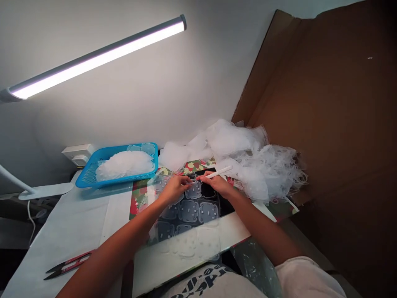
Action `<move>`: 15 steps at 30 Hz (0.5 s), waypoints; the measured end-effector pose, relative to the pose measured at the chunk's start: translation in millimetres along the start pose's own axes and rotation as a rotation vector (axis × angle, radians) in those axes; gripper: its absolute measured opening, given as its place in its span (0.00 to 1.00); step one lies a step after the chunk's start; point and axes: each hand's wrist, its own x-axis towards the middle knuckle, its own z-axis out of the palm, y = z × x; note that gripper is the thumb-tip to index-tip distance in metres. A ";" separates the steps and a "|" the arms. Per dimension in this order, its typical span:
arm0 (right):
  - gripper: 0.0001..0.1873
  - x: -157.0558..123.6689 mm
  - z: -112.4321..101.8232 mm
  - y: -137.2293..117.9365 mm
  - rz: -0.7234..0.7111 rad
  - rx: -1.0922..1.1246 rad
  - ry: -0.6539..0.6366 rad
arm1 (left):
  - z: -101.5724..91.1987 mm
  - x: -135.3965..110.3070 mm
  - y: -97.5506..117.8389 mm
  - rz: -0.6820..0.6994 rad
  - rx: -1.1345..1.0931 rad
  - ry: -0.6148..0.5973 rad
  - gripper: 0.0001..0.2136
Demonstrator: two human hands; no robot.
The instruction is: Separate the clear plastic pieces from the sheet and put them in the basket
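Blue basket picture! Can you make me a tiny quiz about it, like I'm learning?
1. What does the right hand hold?
2. True or false: the red-handled snips lie inside the blue basket.
3. What is piled in the basket? A. wooden blocks B. soft white translucent scraps

Key:
1. A white pen
2. False, they lie on the white table
3. B

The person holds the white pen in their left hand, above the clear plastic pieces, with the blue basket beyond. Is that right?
No: the head view shows the white pen in the right hand, not the left hand. The clear plastic pieces and the blue basket stand as stated.
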 end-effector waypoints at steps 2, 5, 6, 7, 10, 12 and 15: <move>0.14 6.0 1.6 1.3 0.030 -0.043 -0.018 | 1.3 -3.1 0.7 0.008 0.053 0.034 0.12; 0.15 9.5 4.2 0.7 -0.002 -0.110 0.002 | 5.0 -6.2 2.4 0.019 0.115 0.080 0.11; 0.14 10.2 4.3 0.6 -0.024 -0.125 0.000 | 6.5 -7.6 3.1 0.022 0.131 0.095 0.10; 0.14 11.0 4.1 1.0 -0.045 -0.143 -0.003 | 8.0 -9.5 4.1 0.026 0.146 0.112 0.10; 0.13 15.1 0.9 5.5 -0.081 -0.255 0.034 | 11.6 -20.5 7.3 0.051 0.191 0.185 0.11; 0.12 19.3 -2.3 10.8 -0.095 -0.333 0.107 | 12.4 -31.7 8.9 0.086 0.180 0.264 0.12; 0.11 24.2 -6.9 18.5 -0.091 -0.370 0.135 | 9.4 -49.7 9.1 0.064 -0.075 0.334 0.14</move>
